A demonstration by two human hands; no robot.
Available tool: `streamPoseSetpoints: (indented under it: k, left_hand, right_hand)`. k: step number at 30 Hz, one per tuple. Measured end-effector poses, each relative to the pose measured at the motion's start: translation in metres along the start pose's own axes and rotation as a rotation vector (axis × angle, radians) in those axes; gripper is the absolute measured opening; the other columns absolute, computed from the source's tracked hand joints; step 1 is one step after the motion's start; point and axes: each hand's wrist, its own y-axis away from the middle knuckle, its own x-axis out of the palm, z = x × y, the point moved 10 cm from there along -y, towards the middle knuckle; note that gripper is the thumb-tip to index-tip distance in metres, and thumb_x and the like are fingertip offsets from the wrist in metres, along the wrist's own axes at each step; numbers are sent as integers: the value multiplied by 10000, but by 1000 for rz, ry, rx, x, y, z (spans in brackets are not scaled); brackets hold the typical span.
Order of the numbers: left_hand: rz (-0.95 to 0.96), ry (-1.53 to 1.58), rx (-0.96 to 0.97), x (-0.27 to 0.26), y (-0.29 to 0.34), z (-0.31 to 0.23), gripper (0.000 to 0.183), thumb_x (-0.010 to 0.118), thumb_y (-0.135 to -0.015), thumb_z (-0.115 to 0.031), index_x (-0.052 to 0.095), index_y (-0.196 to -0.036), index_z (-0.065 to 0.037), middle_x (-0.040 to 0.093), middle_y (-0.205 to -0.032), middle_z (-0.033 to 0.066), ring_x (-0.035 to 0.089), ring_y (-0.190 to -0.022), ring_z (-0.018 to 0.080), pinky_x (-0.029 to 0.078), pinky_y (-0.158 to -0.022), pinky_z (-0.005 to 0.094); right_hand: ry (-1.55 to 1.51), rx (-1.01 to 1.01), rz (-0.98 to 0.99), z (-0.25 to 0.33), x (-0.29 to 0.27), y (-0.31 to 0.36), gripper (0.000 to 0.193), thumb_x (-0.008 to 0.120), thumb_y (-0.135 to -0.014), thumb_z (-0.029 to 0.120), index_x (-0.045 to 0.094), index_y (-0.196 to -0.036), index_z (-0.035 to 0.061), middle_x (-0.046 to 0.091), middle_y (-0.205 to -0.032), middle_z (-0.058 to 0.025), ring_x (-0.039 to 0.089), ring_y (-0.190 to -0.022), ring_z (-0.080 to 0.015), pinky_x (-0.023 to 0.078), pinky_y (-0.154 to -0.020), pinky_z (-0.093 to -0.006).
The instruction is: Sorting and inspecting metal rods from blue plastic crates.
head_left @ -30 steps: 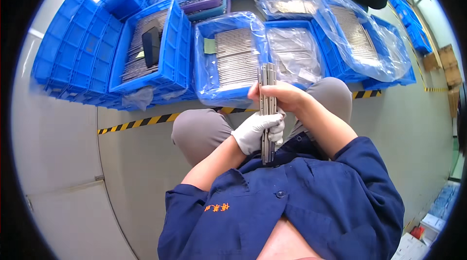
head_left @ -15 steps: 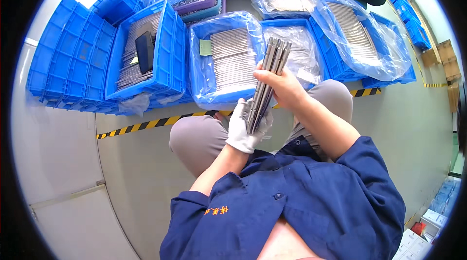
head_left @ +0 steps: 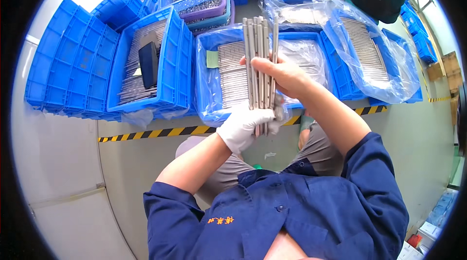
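Both hands make one grip on a bundle of long grey metal rods (head_left: 260, 65). The left hand (head_left: 243, 126), in a white glove, is wrapped tight around the bottom end of the bundle, fingers curled shut on it. The right hand (head_left: 282, 75) is bare and holds the rods higher up, near the middle, with its fingers closed around them from the right side. The rods stand nearly straight up, side by side, and their top ends stick out well above the right hand. Their tops are not all level; one rod on the right stands a bit apart from the others.

The bundle is held up in the air in front of the person's chest, over the knees, not resting on anything. Behind it on the floor sits a blue crate with a clear plastic liner (head_left: 216, 92), and more grey rods lie flat in rows inside it. To the left is another blue crate (head_left: 177, 60) with rods and a dark block (head_left: 148, 64) lying on them. Further left is a stack of blue crates (head_left: 68, 60). A yellow and black striped tape line (head_left: 160, 132) runs across the floor just under the crates
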Motion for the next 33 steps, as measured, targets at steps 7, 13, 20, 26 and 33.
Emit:
streamPoseSetpoints:
  k: [7, 13, 20, 26, 33]
  left_hand:
    - [-461, -309, 118, -83, 4, -37, 148, 519, -794, -190, 550, -737, -58, 477, -598, -17, 410, -490, 63, 310, -446, 203]
    - [-548, -526, 25, -101, 8, -41, 173, 553, -768, -198, 588, -697, -44, 455, -513, -20, 407, -454, 57, 303, -419, 204]
    - [-572, -571, 6, -102, 10, -44, 156, 562, -752, -184, 598, -709, -39, 473, -517, -10, 417, -448, 56, 318, -411, 198]
    - [-563, -528, 45, -100, 13, -44, 218, 564, -778, -212, 587, -714, -5, 436, -482, -22, 380, -422, 45, 287, -404, 196]
    - [-583, -500, 77, -104, 19, -40, 221, 574, -781, -209, 570, -737, 8, 417, -471, -24, 366, -398, 43, 300, -379, 204]
  right_hand:
    - [-187, 148, -322, -41, -103, -16, 326, 488, -815, 133, 434, -1124, 44, 431, -774, -4, 403, -635, -67, 351, -536, -173]
    - [1056, -127, 195, -43, -21, -12, 319, 458, -676, -43, 597, -944, 63, 570, -986, -95, 509, -930, -234, 415, -807, -312]
    - [1379, -373, 240, -57, -7, -4, 240, 508, -659, 16, 615, -867, 70, 559, -880, -100, 511, -919, -286, 434, -768, -354]
    - [1557, -404, 223, -33, -27, 4, 273, 465, -701, 25, 609, -926, 78, 578, -996, -108, 531, -892, -299, 443, -792, -352]
    - [78, -197, -121, 21, -74, -13, 302, 441, -871, 95, 461, -1158, 2, 543, -1079, -105, 576, -904, -193, 465, -796, -283]
